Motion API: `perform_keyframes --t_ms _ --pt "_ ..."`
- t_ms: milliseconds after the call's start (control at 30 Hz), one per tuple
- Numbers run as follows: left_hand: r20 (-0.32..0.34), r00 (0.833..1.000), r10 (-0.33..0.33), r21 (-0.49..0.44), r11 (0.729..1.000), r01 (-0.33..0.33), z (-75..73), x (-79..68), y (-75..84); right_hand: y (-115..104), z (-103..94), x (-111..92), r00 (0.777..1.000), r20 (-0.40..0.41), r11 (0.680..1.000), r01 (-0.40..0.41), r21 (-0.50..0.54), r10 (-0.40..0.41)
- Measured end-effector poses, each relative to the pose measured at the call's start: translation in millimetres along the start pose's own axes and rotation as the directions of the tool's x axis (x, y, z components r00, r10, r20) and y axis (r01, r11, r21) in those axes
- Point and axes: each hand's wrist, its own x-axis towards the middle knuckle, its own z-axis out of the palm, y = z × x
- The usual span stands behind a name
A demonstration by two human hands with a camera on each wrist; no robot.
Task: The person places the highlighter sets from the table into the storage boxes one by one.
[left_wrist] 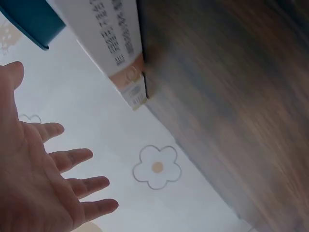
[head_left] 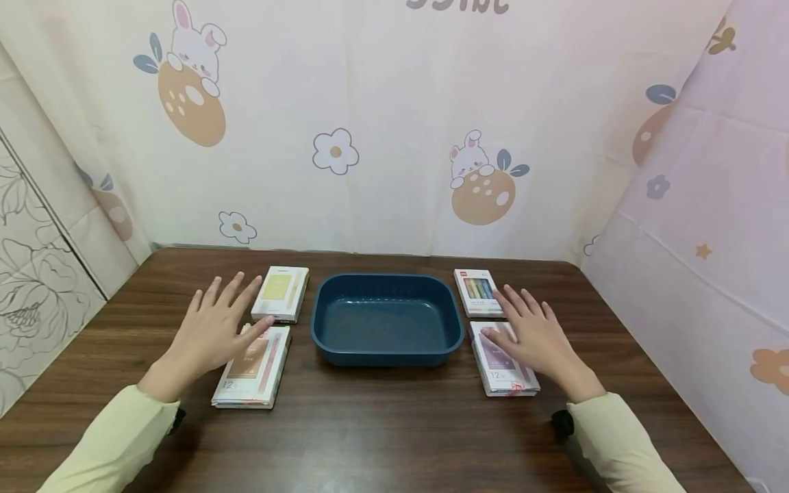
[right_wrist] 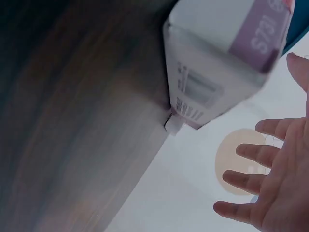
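A pale rabbit-print curtain (head_left: 394,82) hangs behind the brown wood-grain table (head_left: 370,438); a floral-patterned panel (head_left: 37,294) stands left of the table.

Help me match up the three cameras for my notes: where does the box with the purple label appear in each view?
Head: the purple-labelled box is right of centre, partly covered by the right hand.
Left wrist: not in the picture.
Right wrist: large at the top, right of centre, its end marked S731.
Shared landmark: the blue tray, central in head, top-left corner in left wrist, top-right edge in right wrist.
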Motion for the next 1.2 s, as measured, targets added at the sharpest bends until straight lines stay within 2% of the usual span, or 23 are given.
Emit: perform_keyframes --t_ms 333,567,833,967,1200 --pt "-0.027 0.998 0.063 0.010 0.998 -0.063 4.2 5.3 14.4 -9 2.4 0 0.999 0.006 0.998 0.045 -0.053 -0.045" --pt "-0.055 0.991 0.119 0.028 0.993 -0.118 7.4 8.3 23.5 -13 6.0 -2 0.997 0.003 0.996 0.083 -0.037 -0.083" --pt "-0.033 0.986 0.165 0.063 0.985 -0.162 9.3 12.6 36.1 -16 11.0 -3 0.995 0.022 0.995 0.102 0.005 -0.102" --pt "-0.038 0.982 0.187 0.063 0.981 -0.184 12.3 13.7 39.6 -18 11.6 -4 0.993 0.058 0.995 0.101 0.011 -0.101" --pt "-0.008 0.976 0.216 0.054 0.975 -0.215 13.1 16.4 48.5 -19 12.0 -5 0.989 0.112 0.996 0.089 0.028 -0.091"
